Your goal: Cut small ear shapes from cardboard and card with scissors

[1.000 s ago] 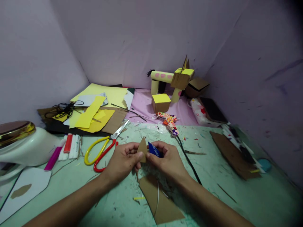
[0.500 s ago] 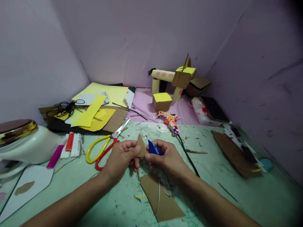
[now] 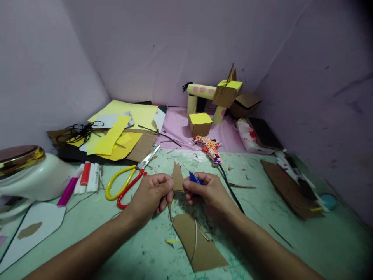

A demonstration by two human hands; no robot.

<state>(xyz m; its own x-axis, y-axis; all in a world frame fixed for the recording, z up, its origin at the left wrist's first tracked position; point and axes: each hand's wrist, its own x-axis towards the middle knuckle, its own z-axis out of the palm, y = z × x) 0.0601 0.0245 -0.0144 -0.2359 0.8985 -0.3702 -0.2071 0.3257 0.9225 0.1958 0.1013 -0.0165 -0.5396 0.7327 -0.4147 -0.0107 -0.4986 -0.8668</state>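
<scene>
At nine o'clock from the hands, a row of markers lies on the green counter. Yellow-and-red scissors rest just beside them, blades pointing to one o'clock.

The left hand has its grip closed, with thumb and forefinger pinching the left edge of a small cardboard triangle. It is held upright just above the counter, tip at twelve o'clock. The piece looks light, thin and fairly stiff, but it would likely crease under a hard squeeze. The wide base is the sounder place to hold, not the narrow tip.

The right hand meets the triangle's right edge. Its grip is closed on a small blue piece that pokes out between the fingers. What that piece is cannot be told.

At six o'clock below the hands lies a larger cardboard offcut, flat on the counter. At one o'clock, well apart, a patterned glue gun lies with its black cord trailing toward the right wrist.
</scene>
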